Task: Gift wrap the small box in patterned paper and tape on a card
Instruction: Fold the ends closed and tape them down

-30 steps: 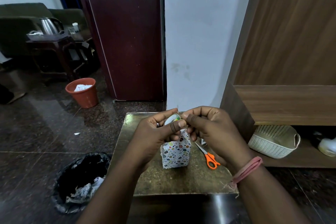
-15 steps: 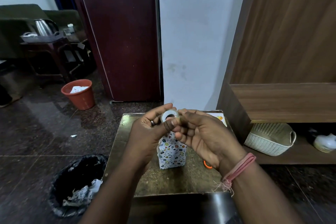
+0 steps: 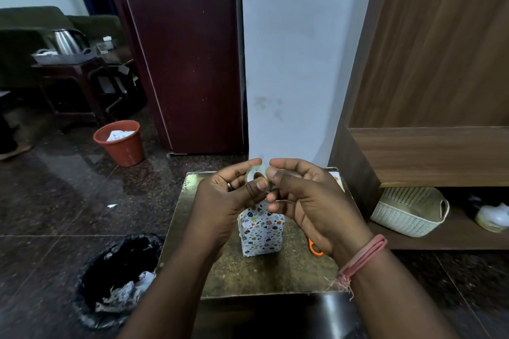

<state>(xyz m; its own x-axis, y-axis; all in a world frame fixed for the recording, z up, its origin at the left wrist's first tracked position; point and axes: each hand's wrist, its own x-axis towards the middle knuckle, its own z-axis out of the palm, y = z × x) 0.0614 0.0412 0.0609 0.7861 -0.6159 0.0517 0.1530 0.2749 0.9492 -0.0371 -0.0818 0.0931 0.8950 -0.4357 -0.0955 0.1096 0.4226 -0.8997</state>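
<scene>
Both hands are raised together above the table (image 3: pixel 220 270): my left hand (image 3: pixel 223 206) grips the small tape roll (image 3: pixel 257 176) between thumb and fingers, and my right hand (image 3: pixel 308 201) pinches at the edge of the roll with thumb and forefinger, I think to find the loose end of the tape. The small box (image 3: pixel 261 231) stands upright on the table just below my hands, already covered in the patterned paper, so I judge the wrapping is nearly done and the step now is to pull a piece of tape. For the next move I must lift the end, draw out a short strip and cut it; the orange scissors (image 3: pixel 314 249) lie on the table beside the box, half hidden under my right wrist. A white thing with colour, perhaps the card (image 3: pixel 336 177), shows at the far right corner of the table, behind my right hand. On the floor, the black bin (image 3: pixel 91 278) at my left holds crumpled paper scraps, and the orange bucket (image 3: pixel 121 146) further away also has some white paper inside. On the shelf at my right, I cannot see what the white basket (image 3: pixel 407 217) contains.
</scene>
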